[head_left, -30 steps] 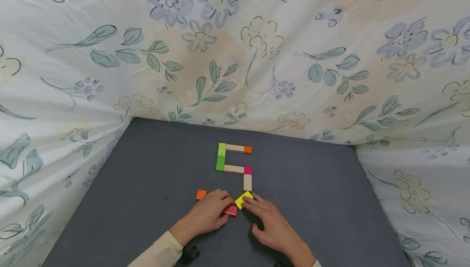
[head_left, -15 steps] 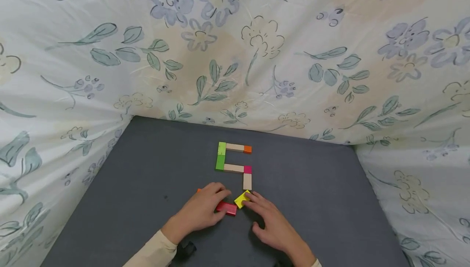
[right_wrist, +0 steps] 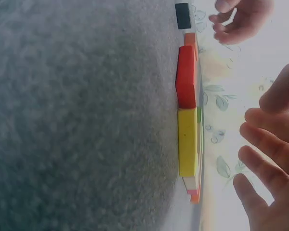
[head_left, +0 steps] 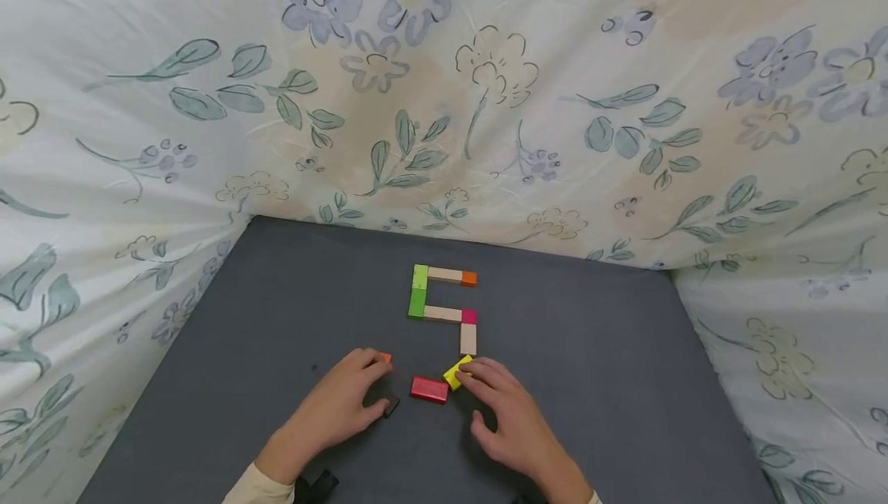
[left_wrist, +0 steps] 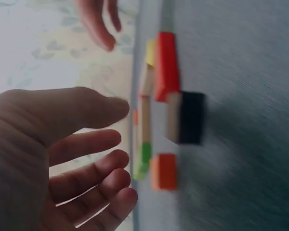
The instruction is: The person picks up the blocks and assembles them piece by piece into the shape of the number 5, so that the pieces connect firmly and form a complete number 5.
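My left hand (head_left: 338, 400) hovers with loosely bent fingers over a dark block (head_left: 392, 405); in the left wrist view nothing lies between thumb and fingers. Just past its fingertips an orange block (head_left: 385, 358) is partly covered. A red block (head_left: 428, 390) lies flat to the right, one end against a tilted yellow block (head_left: 453, 377). My right hand (head_left: 512, 415) is held over the yellow block, fingers extended and slightly bent, overlapping its right end in the head view. The right wrist view shows the red (right_wrist: 186, 77) and yellow (right_wrist: 187, 142) blocks end to end.
Beyond the hands, light green (head_left: 419, 277), green (head_left: 416, 303), wooden (head_left: 445, 275), orange (head_left: 469, 279) and pink (head_left: 469, 317) blocks form an angular figure, ending in a wooden block (head_left: 468, 339) near the yellow one. Floral cloth (head_left: 444, 103) surrounds the dark table (head_left: 590, 319).
My left hand has let go of the red block and moved left, uncovering it and the dark block's edge. The right hand has stayed over the yellow block.
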`<state>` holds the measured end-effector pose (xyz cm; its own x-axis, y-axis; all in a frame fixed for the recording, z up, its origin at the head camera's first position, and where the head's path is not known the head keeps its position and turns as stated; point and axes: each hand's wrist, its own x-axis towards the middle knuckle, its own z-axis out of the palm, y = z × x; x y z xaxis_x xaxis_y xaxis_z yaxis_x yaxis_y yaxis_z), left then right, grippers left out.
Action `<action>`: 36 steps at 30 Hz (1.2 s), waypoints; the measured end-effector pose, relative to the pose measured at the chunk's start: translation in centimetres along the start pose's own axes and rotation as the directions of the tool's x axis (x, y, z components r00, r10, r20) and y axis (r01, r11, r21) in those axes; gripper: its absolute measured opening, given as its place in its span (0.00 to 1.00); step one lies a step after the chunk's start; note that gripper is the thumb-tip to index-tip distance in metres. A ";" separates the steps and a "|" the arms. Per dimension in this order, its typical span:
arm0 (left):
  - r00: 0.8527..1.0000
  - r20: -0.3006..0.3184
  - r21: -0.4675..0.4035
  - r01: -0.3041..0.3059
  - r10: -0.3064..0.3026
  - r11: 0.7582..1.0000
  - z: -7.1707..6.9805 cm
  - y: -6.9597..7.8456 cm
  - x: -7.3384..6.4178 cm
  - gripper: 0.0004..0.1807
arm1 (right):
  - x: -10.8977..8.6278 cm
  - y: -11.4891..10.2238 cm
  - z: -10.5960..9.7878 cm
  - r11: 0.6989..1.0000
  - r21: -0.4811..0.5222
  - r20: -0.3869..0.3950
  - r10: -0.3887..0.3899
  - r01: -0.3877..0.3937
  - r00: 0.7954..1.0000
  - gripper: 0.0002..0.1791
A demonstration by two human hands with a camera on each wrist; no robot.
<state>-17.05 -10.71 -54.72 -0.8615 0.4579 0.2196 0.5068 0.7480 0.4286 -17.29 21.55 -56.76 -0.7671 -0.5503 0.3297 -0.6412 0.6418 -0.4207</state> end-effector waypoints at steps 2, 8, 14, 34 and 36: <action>1.000 0.019 0.011 0.012 -0.013 1.000 0.2 -0.4 -0.5 0.21 | 0.0 -0.2 0.1 1.000 -0.004 0.018 -0.010 0.010 1.000 0.32; 0.996 0.075 -0.007 0.052 -0.052 0.999 1.4 -0.6 -1.5 0.23 | -0.1 -0.4 0.9 1.000 0.002 0.080 -0.031 0.031 0.996 0.30; 0.995 0.086 -0.028 0.056 -0.053 0.998 2.2 0.0 -1.6 0.24 | -0.1 -0.7 1.7 0.999 -0.005 0.096 -0.052 0.052 0.994 0.30; 0.997 0.073 -0.008 0.005 -0.005 1.000 2.0 -0.4 -0.8 0.19 | 0.2 -1.5 1.7 0.999 -0.048 0.197 -0.001 0.010 0.980 0.29; 0.999 0.054 0.007 -0.007 0.006 1.000 1.9 -0.3 -0.6 0.19 | 0.0 -1.5 1.7 0.999 -0.040 0.197 0.001 0.007 0.980 0.29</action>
<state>-16.63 -10.33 -56.67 -0.8553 0.4878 0.1748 0.5128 0.7481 0.4212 -16.32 19.66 -57.56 -0.7489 -0.6441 0.1559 -0.6467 0.6591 -0.3839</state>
